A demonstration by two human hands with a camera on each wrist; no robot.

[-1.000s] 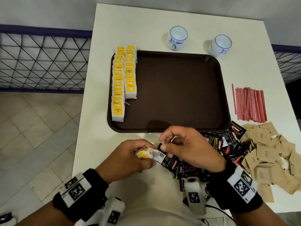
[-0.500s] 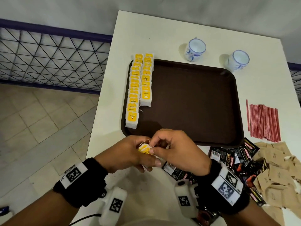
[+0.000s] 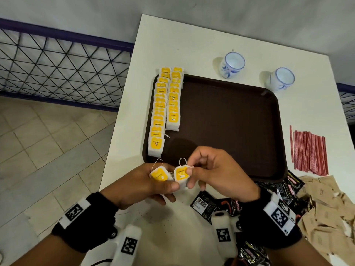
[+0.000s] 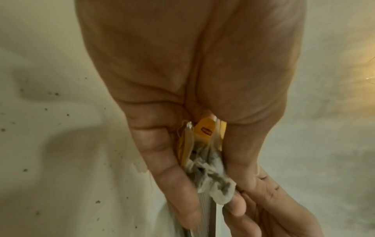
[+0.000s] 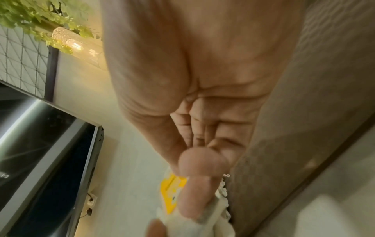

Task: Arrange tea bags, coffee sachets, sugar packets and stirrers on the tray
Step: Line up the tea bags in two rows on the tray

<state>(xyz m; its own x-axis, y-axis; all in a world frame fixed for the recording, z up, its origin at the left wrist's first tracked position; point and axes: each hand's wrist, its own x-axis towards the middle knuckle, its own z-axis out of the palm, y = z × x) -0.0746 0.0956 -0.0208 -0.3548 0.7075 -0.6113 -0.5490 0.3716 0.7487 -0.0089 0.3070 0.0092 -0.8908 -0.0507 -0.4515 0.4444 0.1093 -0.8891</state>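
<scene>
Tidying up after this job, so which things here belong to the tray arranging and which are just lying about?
Job: tray; tea bags, two more in the hands; coffee sachets; sugar packets; stirrers.
Lying about: two cups on the table.

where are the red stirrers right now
In the head view the red stirrers lie in a bundle on the white table, right of the brown tray and just beyond the brown sugar packets.

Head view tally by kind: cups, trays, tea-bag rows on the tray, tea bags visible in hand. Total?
Cups: 2
Tray: 1
Tea-bag rows: 2
Held: 2, one tea bag in the left hand, one tea bag pinched by the right hand
Total: 7
</scene>
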